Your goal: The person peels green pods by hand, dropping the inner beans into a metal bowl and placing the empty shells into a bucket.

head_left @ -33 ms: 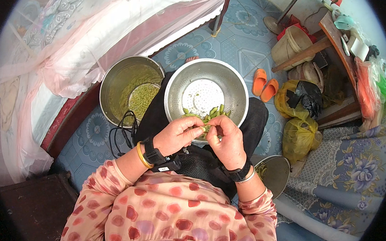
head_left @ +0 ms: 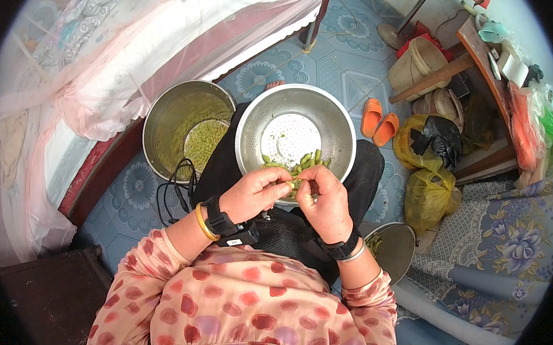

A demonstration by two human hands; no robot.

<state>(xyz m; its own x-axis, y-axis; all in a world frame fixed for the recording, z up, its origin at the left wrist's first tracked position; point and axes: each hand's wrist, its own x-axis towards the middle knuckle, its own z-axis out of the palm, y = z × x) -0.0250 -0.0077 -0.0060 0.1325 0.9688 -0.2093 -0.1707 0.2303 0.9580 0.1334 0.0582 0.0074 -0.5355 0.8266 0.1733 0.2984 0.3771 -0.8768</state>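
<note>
Fingers (head_left: pixel 277 174) on the left hand (head_left: pixel 248 193) and right hand (head_left: pixel 327 205) are pinching together on a little green pod (head_left: pixel 295 179), mostly hiding between the tips. Both hands are staying over the near edge of the silver bowl (head_left: pixel 252 129). More green pods (head_left: pixel 307 161) are lying inside, close to the fingers. Dark trouser legs (head_left: pixel 370 168) are showing on both sides. Over on the left, a metal bucket (head_left: pixel 157 132) is holding lots of pale green beans (head_left: pixel 206 139).
</note>
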